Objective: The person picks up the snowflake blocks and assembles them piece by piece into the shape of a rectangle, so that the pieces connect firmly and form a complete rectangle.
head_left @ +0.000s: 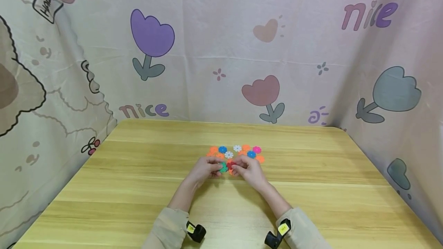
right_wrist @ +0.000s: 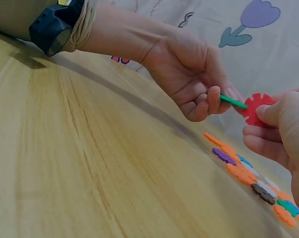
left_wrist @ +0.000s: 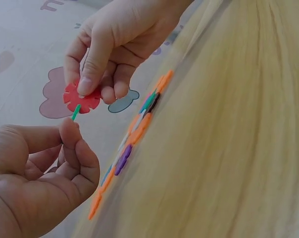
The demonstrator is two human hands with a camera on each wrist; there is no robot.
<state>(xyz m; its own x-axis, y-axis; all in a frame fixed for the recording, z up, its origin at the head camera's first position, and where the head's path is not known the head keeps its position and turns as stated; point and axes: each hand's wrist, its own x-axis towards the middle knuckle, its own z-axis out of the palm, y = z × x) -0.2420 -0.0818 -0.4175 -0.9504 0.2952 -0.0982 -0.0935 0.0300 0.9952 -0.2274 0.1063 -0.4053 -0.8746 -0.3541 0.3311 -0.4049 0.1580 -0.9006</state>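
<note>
Near the middle of a pale wood-grain worktop, two hands meet above a spread of small, notched, flower-shaped discs. Take their meeting point as the centre of a clock face, with 12 o'clock pointing away from the person.

At 9 o'clock, the left hand pinches a green disc between thumb and fingers; both wrist views show that disc edge-on. At 3 o'clock, the right hand pinches a red disc, its notched rim turned towards the green one. The two discs touch at the centre, set crosswise.

Loose discs lie on the worktop beyond: a blue disc between 11 and 12, a white disc at 12, a pink disc at 2, with orange ones among them.

The step in hand appears to be joining green to red, slot to slot. Whether the notches are engaged, I cannot tell. The next move probably calls for lining up the slots, then a straight, gentle push with both grips steady; a twist could make them slip.
</note>
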